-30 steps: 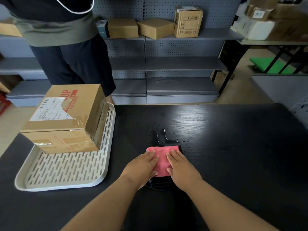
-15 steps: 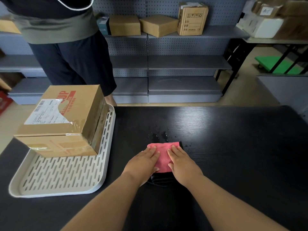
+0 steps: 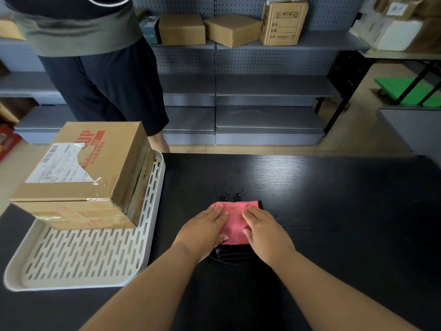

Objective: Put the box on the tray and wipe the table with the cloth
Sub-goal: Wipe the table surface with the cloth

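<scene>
A taped cardboard box (image 3: 81,173) with red print and a shipping label stands on the far part of the white slotted tray (image 3: 78,256) at the table's left. A folded pink cloth (image 3: 235,219) with a black underside lies flat on the black table (image 3: 334,211). My left hand (image 3: 202,232) and my right hand (image 3: 267,232) press on it side by side with straight fingers. Water droplets (image 3: 226,195) glisten just beyond the cloth's far edge.
A person (image 3: 102,68) in dark shorts stands just beyond the table's far left corner, behind the tray. Grey shelving (image 3: 262,87) with several cardboard boxes lines the back wall. A green cart (image 3: 405,91) sits at the far right.
Both hands have pushed the cloth away from me over the wet patch. Fewer droplets show beyond it now.
</scene>
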